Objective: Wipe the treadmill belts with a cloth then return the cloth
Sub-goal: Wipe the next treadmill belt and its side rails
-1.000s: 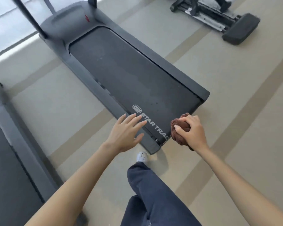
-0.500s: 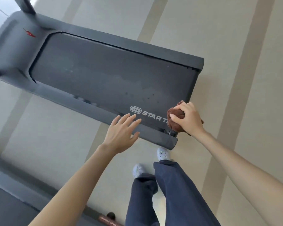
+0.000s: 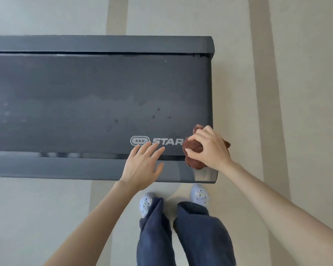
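A dark grey treadmill belt (image 3: 88,100) lies crosswise in front of me, framed by grey side rails (image 3: 56,167), with a white STAR logo near its rear end and a few dark spots on it. My right hand (image 3: 210,148) grips a bunched brown cloth (image 3: 193,152) over the belt's near right corner, covering the end of the logo. My left hand (image 3: 142,166) hovers with straight, spread fingers over the near side rail, its fingertips reaching the belt's edge beside the logo.
My two feet in pale speckled shoes (image 3: 199,194) stand on the beige striped floor (image 3: 277,93) right against the near rail. The treadmill's rear end cap (image 3: 211,47) is at the right; the deck runs off the left edge.
My view has swung until the treadmill lies square across it, and I have stepped up to the rail. Both hands keep their places by the logo, the right still holding the cloth.
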Available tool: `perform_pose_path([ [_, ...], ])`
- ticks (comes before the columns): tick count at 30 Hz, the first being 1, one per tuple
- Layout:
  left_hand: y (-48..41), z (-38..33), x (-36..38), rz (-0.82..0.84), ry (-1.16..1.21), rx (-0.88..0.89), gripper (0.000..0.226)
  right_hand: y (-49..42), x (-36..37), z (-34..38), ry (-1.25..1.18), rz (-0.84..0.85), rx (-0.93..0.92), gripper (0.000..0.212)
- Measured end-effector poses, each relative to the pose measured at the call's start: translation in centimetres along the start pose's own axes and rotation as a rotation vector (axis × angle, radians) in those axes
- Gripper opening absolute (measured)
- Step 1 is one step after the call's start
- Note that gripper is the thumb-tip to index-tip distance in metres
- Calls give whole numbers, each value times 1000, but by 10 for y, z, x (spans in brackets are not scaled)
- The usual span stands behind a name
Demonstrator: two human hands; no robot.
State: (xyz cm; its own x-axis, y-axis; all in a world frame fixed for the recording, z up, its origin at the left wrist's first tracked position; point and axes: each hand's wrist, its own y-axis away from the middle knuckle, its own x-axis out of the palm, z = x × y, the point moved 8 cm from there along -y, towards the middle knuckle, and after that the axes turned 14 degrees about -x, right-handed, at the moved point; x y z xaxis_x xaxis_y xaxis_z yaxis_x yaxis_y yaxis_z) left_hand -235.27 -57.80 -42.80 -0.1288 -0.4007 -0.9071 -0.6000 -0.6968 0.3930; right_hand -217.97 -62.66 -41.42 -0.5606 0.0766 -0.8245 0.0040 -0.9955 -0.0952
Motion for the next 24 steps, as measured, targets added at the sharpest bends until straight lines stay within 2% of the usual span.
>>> perform_pose_path([
  [4, -56, 26, 73, -34, -23, 22, 46, -28, 73, -38, 116, 1, -127, 25],
  [9, -122, 54, 154, -90, -46, 22, 49, -56, 153, -103, 206, -54, -189, 31],
  [11, -145, 61, 180, -121, -36, 23, 51, -58, 193, -132, 238, 59, -193, 32],
  [14, -174, 70, 221, -161, -11, 17, 52, -42, 256, -174, 247, 307, -137, 56],
  [16, -185, 74, 243, -194, 33, 13, 53, -35, 273, -189, 241, 244, -143, 65],
  [20, -194, 82, 258, -331, 133, 50, 49, -35, 270, -188, 175, 55, -210, 61],
  [24, -194, 86, 260, -400, 126, 103, 50, -41, 250, -194, -88, -245, -58, 49],
])
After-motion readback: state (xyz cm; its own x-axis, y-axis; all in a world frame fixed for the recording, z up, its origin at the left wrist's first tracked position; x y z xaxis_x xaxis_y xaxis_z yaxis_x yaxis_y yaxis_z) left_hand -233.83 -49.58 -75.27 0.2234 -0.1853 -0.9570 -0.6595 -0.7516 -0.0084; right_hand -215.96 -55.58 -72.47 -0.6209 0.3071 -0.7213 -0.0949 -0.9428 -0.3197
